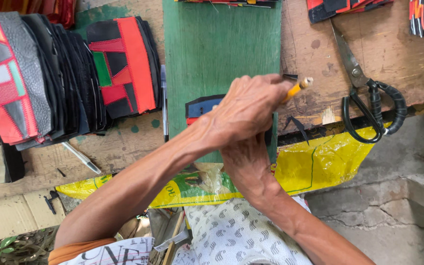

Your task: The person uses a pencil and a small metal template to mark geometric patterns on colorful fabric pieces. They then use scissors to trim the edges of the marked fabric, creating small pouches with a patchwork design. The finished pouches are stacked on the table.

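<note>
My left hand (246, 110) reaches across from the lower left and is closed around a yellow pencil (298, 88), whose blunt end sticks out to the upper right. Below it lies my right hand (244, 162), mostly covered, so its fingers cannot be seen. Both hands hover over a small blue, black and red patchwork piece (199, 105), which peeks out on a green board (222, 44) set on the wooden bench.
Large black-handled scissors (369, 98) lie right of the board. A pen (164, 103) rests at its left edge, and another pen (82, 157) lies nearer me. Stacks of red and black patchwork pieces (65, 73) fill the left. A yellow plastic bag (320, 162) hangs off the bench front.
</note>
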